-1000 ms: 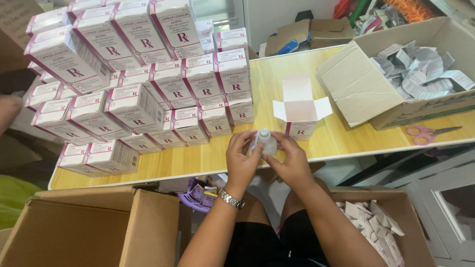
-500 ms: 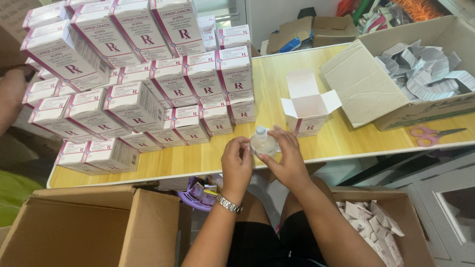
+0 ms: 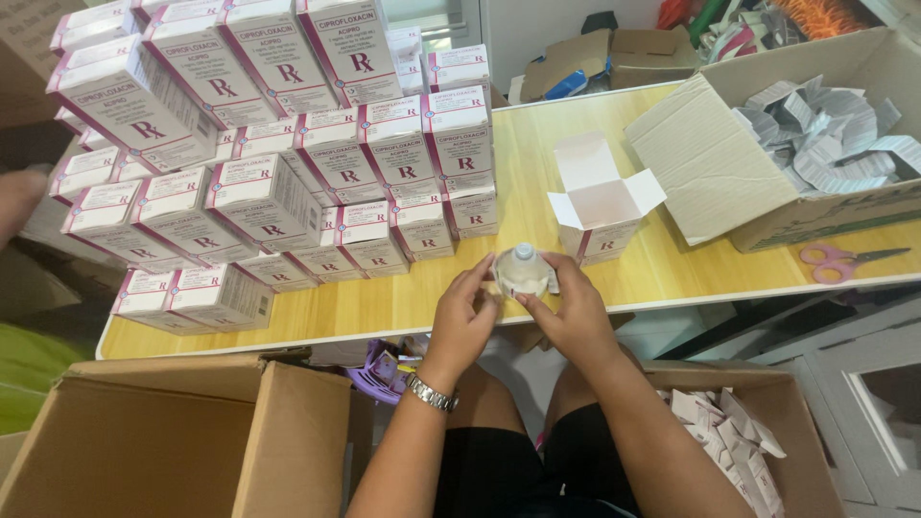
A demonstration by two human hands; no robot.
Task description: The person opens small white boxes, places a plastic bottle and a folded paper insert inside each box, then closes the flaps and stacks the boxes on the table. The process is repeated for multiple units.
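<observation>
Both hands, left hand and right hand, grip a small bottle past the worktop edge, so a slip may drop it onto the lap

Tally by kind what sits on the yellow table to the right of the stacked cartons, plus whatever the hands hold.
Open pink-and-white carton: 1
Large cardboard box of folded leaflets: 1
Pink scissors: 1
Small bottle, held by left hand and right hand: 1
Total: 4
</observation>
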